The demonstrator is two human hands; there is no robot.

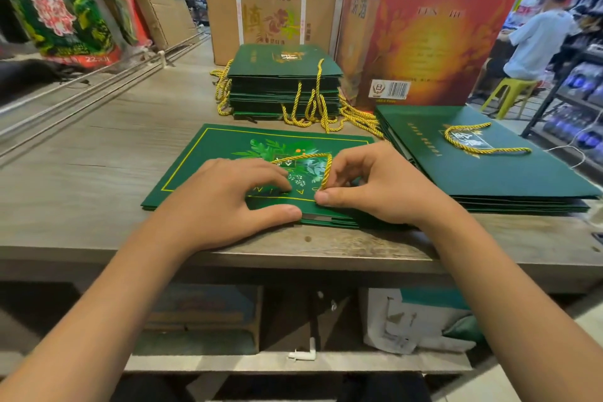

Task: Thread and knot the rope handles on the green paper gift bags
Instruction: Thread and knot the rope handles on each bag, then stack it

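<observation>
The right hand point(368, 188) pinches the near end of a gold rope handle point(313, 161) between thumb and curled fingers, right at the top edge of a flat green gift bag point(208, 160). The left hand point(228, 197) lies on that bag with fingers bent down onto the print and the thumb stretched along its near edge, gripping nothing. The rope's other end runs behind the left fingers, so its finish cannot be seen. The bag shows a thin yellow border and leafy artwork, partly covered. Just right of the right hand sits a pile of bags point(483, 170) with a handle looped on top; beyond both hands stands a taller stack point(284, 85) trailing ropes, before a brown carton point(270, 6) and red box point(424, 26).
</observation>
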